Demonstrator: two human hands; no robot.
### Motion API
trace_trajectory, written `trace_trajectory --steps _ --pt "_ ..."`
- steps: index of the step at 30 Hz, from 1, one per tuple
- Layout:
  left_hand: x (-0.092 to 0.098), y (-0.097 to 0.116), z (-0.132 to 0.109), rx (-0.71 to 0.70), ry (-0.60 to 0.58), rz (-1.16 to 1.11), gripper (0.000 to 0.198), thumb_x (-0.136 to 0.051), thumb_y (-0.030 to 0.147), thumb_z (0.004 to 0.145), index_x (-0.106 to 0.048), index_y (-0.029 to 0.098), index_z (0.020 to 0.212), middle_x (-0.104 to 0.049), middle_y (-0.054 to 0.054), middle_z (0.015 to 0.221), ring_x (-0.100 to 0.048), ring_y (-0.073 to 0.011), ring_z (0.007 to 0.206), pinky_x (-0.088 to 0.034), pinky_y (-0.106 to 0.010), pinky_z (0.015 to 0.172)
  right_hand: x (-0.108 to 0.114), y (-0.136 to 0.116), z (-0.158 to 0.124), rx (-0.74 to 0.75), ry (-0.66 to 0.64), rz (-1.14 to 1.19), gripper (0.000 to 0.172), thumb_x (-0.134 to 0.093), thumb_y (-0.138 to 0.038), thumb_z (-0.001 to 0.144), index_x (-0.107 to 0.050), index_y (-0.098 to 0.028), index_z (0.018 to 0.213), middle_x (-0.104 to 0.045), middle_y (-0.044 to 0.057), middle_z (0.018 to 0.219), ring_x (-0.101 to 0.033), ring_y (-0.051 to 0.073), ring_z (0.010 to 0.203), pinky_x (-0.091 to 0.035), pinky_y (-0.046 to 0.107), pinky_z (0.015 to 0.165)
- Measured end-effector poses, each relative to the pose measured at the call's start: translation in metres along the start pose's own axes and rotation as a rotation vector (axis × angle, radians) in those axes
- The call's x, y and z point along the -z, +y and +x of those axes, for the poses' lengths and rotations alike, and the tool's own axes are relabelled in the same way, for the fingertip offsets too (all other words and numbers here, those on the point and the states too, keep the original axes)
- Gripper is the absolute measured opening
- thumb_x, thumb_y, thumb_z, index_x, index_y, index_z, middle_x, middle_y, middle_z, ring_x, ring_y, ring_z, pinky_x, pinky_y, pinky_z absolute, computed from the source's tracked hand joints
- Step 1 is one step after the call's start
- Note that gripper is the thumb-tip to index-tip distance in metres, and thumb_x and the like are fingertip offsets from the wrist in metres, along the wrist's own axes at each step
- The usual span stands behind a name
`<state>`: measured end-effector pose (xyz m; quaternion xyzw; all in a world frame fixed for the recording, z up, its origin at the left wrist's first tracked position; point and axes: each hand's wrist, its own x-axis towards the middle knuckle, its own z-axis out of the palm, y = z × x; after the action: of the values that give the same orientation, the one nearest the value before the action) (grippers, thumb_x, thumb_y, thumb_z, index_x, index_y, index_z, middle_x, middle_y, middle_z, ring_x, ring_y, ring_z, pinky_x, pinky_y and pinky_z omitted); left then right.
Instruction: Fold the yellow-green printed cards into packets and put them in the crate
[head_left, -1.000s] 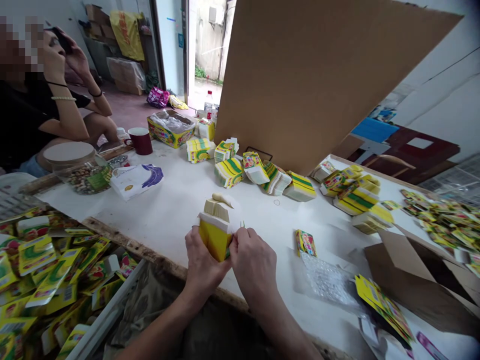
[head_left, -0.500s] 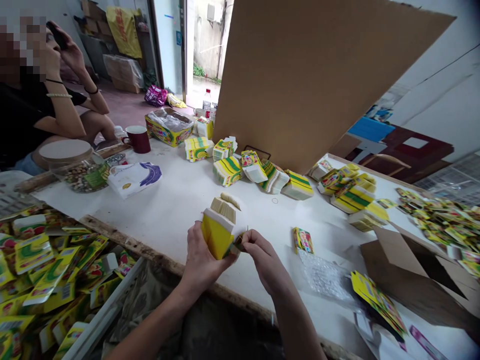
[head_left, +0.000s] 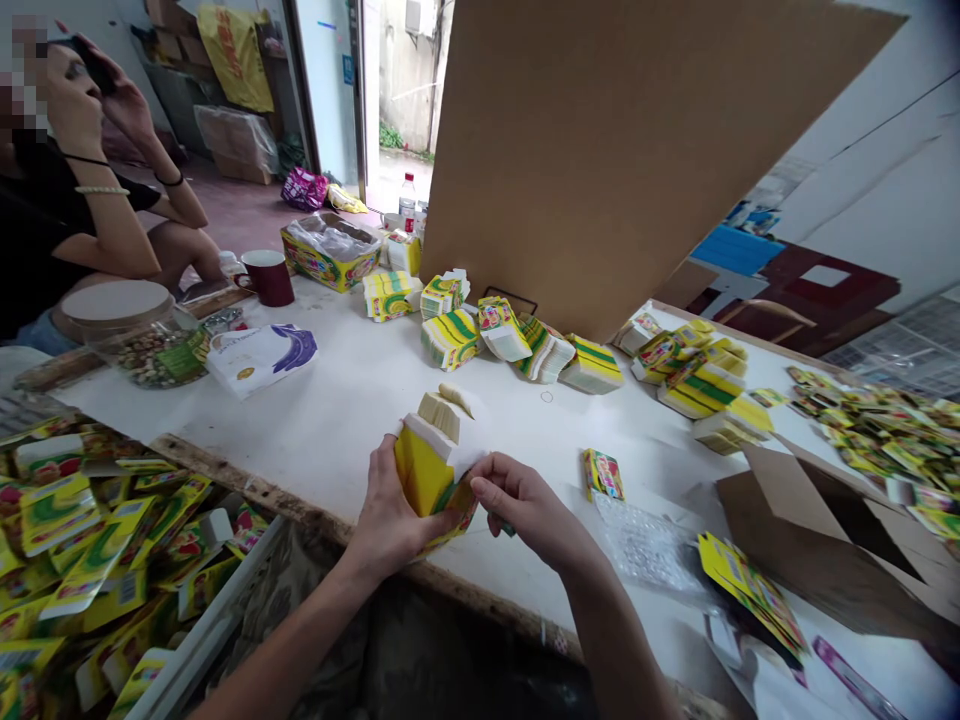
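My left hand (head_left: 390, 515) is wrapped round a thick stack of flat yellow-and-green cartons (head_left: 424, 470), held tilted over the table's near edge. Its thumb presses across the lower front of the stack. At the stack's right side my right hand (head_left: 517, 500) has thumb and fingers closed together, touching or very near the cartons. What lies in that pinch is mostly hidden; a small dark green bit shows under the fingers. Just beyond the held stack, a pale curled piece (head_left: 456, 400) shows on the white table (head_left: 360, 420).
Several carton stacks (head_left: 450, 340) stand along an upright cardboard sheet (head_left: 600, 150). A small carton (head_left: 602, 474), bubble wrap (head_left: 652, 550) and an open cardboard box (head_left: 825, 540) lie rightward. A crate of loose cartons (head_left: 97, 560) is at left, near a jar (head_left: 150, 340), mug (head_left: 268, 278) and seated person (head_left: 105, 220).
My right hand has moved slightly left and turned over the stack's right edge, its fingers now closer to the cartons. The left hand still holds the stack. The whole view has shifted a little.
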<state>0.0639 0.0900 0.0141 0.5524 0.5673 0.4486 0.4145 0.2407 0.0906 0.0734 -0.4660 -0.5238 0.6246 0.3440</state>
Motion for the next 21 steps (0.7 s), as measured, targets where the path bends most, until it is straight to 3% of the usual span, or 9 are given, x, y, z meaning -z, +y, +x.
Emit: trace_trajectory --steps 4,7,9,12,15,18,21 --pt "-0.002 -0.002 0.0 -0.067 -0.029 0.121 0.096 -0.08 0.045 0.056 -0.024 0.024 0.131 -0.04 -0.011 0.122 -0.041 -0.0352 0.12 -0.037 -0.052 0.102 0.004 0.009 0.003 0.019 0.044 0.154 0.042 -0.07 -0.052 0.075 -0.054 -0.017 0.058 -0.048 -0.004 0.053 -0.044 0.008 0.048 -0.033 0.021 0.048" --pt "-0.002 -0.004 -0.002 -0.099 -0.037 0.142 0.095 -0.079 0.04 0.057 -0.022 0.026 0.132 -0.039 -0.012 0.123 -0.039 -0.0367 0.121 -0.037 -0.054 0.102 0.007 0.014 0.004 0.065 0.119 0.301 0.052 -0.065 -0.062 0.075 -0.046 -0.019 0.054 -0.043 -0.005 0.053 -0.043 0.009 0.052 -0.041 0.024 0.056" --pt "-0.002 -0.005 -0.002 -0.107 -0.038 0.149 0.095 -0.079 0.039 0.058 -0.021 0.025 0.133 -0.039 -0.012 0.123 -0.039 -0.0357 0.121 -0.037 -0.054 0.102 0.01 0.013 0.005 0.071 0.12 0.46 0.05 -0.068 -0.06 0.074 -0.048 -0.019 0.055 -0.041 -0.005 0.054 -0.041 0.008 0.052 -0.043 0.023 0.058" --pt "-0.001 -0.005 -0.004 -0.126 -0.03 0.144 0.094 -0.078 0.041 0.06 -0.021 0.026 0.133 -0.04 -0.01 0.121 -0.042 -0.0339 0.118 -0.039 -0.054 0.101 0.014 0.008 0.006 0.016 0.025 0.608 0.038 -0.075 -0.05 0.072 -0.058 -0.017 0.06 -0.037 -0.008 0.05 -0.029 0.005 0.043 -0.031 0.017 0.042" --pt "-0.001 -0.005 -0.007 -0.152 -0.019 0.153 0.091 -0.078 0.042 0.061 -0.023 0.025 0.132 -0.041 -0.012 0.12 -0.043 -0.0358 0.116 -0.041 -0.053 0.098 0.018 0.005 0.008 -0.053 -0.114 0.513 0.032 -0.072 -0.044 0.078 -0.07 -0.013 0.086 -0.031 -0.011 0.045 -0.016 0.003 0.037 -0.018 0.017 0.035" --pt "-0.001 -0.005 -0.01 -0.191 -0.021 0.188 0.09 -0.077 0.041 0.063 -0.023 0.023 0.133 -0.04 -0.013 0.12 -0.043 -0.0374 0.116 -0.042 -0.056 0.096 0.02 0.001 0.011 -0.021 -0.174 0.384 0.038 -0.069 -0.042 0.081 -0.069 -0.011 0.102 -0.034 -0.011 0.044 -0.025 0.004 0.037 -0.031 0.019 0.04" --pt "-0.004 -0.008 -0.013 -0.269 -0.042 0.269 0.092 -0.077 0.035 0.063 -0.02 0.024 0.135 -0.04 -0.014 0.123 -0.041 -0.0381 0.119 -0.04 -0.059 0.098 0.028 -0.013 0.011 0.061 -0.074 0.421 0.03 -0.073 -0.045 0.076 -0.065 -0.016 0.075 -0.039 -0.007 0.048 -0.037 0.006 0.044 -0.036 0.019 0.045"
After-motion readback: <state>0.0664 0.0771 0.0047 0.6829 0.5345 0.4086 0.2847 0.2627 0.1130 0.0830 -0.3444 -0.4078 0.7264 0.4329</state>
